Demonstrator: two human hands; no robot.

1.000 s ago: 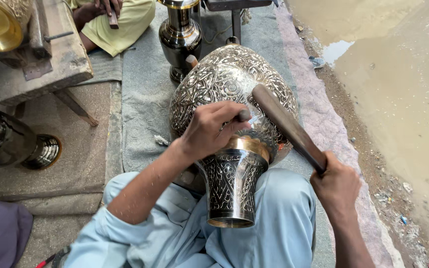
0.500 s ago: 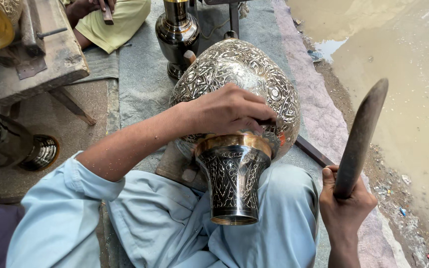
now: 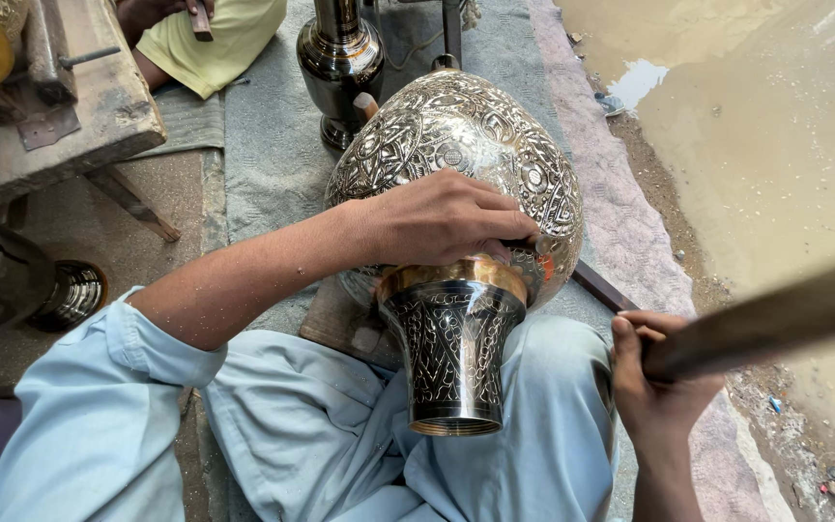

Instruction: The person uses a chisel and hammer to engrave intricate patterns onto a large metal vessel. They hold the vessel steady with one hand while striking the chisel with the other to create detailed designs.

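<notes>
Brass vase (image 3: 456,155), densely engraved, bulbous, lying on its side.

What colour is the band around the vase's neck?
Golden brass band, between the silvery engraved body and dark patterned neck; head view.

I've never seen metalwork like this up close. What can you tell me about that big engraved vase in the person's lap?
The engraved vase looks like polished metal, its round body covered in silvery floral and scroll patterns. A plain golden band joins it to a darker flared neck, also engraved, whose open mouth points toward the camera. It lies tipped on its side across the lap. The left hand rests on the body just above the band.
</notes>
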